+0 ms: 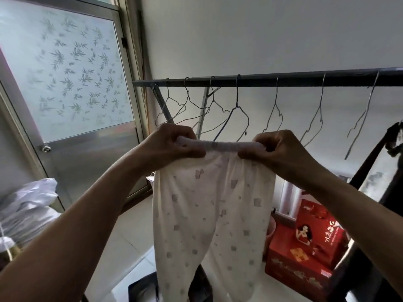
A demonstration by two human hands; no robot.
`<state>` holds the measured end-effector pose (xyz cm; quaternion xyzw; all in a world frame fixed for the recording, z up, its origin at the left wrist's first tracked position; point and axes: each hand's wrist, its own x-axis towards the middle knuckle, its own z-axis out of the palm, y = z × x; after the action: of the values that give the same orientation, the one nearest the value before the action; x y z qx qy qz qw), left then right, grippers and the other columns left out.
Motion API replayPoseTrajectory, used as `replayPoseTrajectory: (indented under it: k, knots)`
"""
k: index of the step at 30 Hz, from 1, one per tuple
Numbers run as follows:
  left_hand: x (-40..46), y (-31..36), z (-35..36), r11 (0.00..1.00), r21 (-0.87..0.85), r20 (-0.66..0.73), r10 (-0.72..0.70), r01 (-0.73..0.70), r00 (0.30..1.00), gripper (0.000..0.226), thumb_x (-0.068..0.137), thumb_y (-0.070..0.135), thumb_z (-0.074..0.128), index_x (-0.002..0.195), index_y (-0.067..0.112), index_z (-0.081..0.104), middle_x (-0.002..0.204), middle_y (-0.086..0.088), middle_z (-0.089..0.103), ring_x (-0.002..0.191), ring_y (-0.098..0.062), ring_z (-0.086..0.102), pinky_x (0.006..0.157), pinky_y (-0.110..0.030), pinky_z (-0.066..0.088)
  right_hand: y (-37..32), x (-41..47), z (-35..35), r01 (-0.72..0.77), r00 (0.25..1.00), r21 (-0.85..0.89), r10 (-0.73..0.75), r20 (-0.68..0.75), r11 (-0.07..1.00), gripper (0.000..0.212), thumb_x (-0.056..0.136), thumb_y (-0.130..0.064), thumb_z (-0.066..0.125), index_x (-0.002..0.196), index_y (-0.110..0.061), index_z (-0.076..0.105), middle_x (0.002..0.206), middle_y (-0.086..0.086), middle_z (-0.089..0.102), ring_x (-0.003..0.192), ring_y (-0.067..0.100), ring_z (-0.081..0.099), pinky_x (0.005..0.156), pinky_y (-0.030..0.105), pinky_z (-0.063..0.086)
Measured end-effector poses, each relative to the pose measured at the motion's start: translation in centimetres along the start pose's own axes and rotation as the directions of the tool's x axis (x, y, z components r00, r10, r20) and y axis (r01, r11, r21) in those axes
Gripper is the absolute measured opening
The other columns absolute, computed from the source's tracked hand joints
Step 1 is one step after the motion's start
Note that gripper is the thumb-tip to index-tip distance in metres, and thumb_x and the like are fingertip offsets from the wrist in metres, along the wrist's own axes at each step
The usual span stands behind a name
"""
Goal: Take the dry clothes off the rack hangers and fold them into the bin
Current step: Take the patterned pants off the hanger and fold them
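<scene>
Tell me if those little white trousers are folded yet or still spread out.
Spread, not folded: the trousers hang full length, both legs down, from the waistband, pinched by left hand and right hand.

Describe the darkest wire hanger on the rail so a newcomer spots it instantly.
Follow the dark rail across the wall. Seven empty wire hangers hang from it; the fourth from the left, the dark hanger, is above the trousers' waistband. It looks thicker and blacker than its pale grey neighbours.

A pale tiled floor [135, 232] carries red printed boxes [305, 256] at the right.
</scene>
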<state>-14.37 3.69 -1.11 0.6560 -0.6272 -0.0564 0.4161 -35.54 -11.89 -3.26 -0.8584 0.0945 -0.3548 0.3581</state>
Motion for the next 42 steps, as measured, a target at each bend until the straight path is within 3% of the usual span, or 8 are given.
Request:
replayPoseTrajectory:
  k: [4, 7, 15, 23, 30, 35, 39, 42]
  knots:
    - [-0.5, -0.7, -0.6, 0.974, -0.223, 0.003, -0.039, 0.039, 0.999, 0.053, 0.077, 0.046, 0.07, 0.088, -0.005, 0.06, 0.081, -0.021, 0.054, 0.076, -0.024, 0.057, 0.066, -0.038, 0.047, -0.6, 0.2, -0.7, -0.037, 0.999, -0.071, 0.038, 0.001, 0.997, 0.042, 0.075, -0.052, 0.062, 0.072, -0.011, 0.073, 0.063, 0.0, 0.068, 0.056, 0.011, 0.063, 0.051, 0.019, 0.049]
    - [-0.4, -0.7, 0.0, 0.964, -0.252, -0.017, -0.092, 0.085, 0.996, 0.048, 0.074, 0.044, 0.072, 0.081, -0.001, 0.059, 0.078, -0.01, 0.055, 0.072, -0.022, 0.057, 0.063, -0.033, 0.05, -0.8, 0.2, -0.6, -0.041, 0.999, -0.097, 0.038, -0.03, 0.994, 0.044, 0.072, -0.051, 0.067, 0.067, -0.008, 0.071, 0.065, 0.005, 0.068, 0.06, 0.022, 0.063, 0.054, 0.029, 0.05]
    - [0.8, 0.5, 3.7, 0.928, -0.298, -0.268, -0.304, 0.221, 0.914, 0.036, 0.066, 0.036, 0.086, 0.073, 0.007, 0.065, 0.07, -0.006, 0.064, 0.062, -0.021, 0.062, 0.063, -0.047, 0.058, 0.4, 0.8, 2.4, -0.2, 0.925, 0.206, 0.254, -0.284, 0.958, 0.04, 0.072, -0.025, 0.084, 0.061, -0.014, 0.048, 0.058, 0.003, 0.046, 0.055, 0.016, 0.045, 0.052, 0.032, 0.038]
    - [1.5, 2.9, 8.3, 0.86, 0.382, -0.507, -0.112, 0.339, 0.854, 0.013, 0.081, 0.035, 0.067, 0.087, 0.026, 0.061, 0.094, -0.001, 0.07, 0.091, -0.026, 0.063, 0.069, -0.03, 0.038, 0.1, 1.9, 5.5, -0.251, 0.895, -0.246, 0.127, -0.428, 0.936, 0.024, 0.081, -0.024, 0.07, 0.072, -0.02, 0.048, 0.066, -0.007, 0.046, 0.069, 0.019, 0.049, 0.063, 0.032, 0.041]
    - [1.2, 3.5, 7.9, 0.954, 0.032, -0.328, -0.27, 0.296, 0.905, 0.016, 0.083, 0.032, 0.068, 0.096, 0.021, 0.071, 0.085, 0.002, 0.073, 0.083, -0.017, 0.07, 0.077, -0.036, 0.058, -0.6, 1.6, 5.5, -0.212, 0.94, -0.142, 0.162, -0.3, 0.967, 0.008, 0.092, -0.021, 0.058, 0.092, -0.013, 0.057, 0.074, -0.007, 0.054, 0.068, 0.009, 0.051, 0.059, 0.022, 0.039]
    - [0.3, 5.5, 7.6, 0.801, -0.489, -0.007, -0.4, 0.346, 0.916, 0.046, 0.095, 0.005, 0.051, 0.14, 0.013, 0.046, 0.123, -0.013, 0.064, 0.095, -0.016, 0.069, 0.082, -0.033, 0.061, -0.5, 1.1, 5.3, -0.189, 0.964, -0.006, 0.184, -0.192, 0.982, 0.028, 0.09, -0.034, 0.065, 0.106, -0.013, 0.054, 0.088, -0.007, 0.058, 0.078, 0.009, 0.06, 0.062, 0.019, 0.049]
    - [-0.6, 6.0, 6.9, 0.767, -0.568, 0.028, -0.346, 0.3, 0.938, 0.024, 0.093, 0.007, 0.045, 0.104, 0.025, 0.055, 0.107, -0.006, 0.06, 0.11, -0.033, 0.063, 0.089, -0.036, 0.056, -0.4, 0.7, 5.3, -0.099, 0.985, -0.027, 0.094, -0.147, 0.995, 0.044, 0.082, -0.031, 0.075, 0.11, -0.013, 0.047, 0.089, -0.011, 0.057, 0.075, -0.002, 0.058, 0.06, 0.006, 0.048]
    - [-0.9, 5.0, 6.7, 0.77, -0.568, 0.031, -0.332, 0.291, 0.943, 0.069, 0.081, 0.03, 0.053, 0.147, 0.028, 0.036, 0.124, -0.003, 0.061, 0.112, -0.026, 0.064, 0.102, -0.044, 0.049, -0.3, 0.7, 5.3, -0.087, 0.984, -0.03, 0.081, -0.16, 0.996, 0.049, 0.08, -0.034, 0.076, 0.113, -0.012, 0.047, 0.09, -0.012, 0.056, 0.073, -0.003, 0.056, 0.061, 0.004, 0.046]
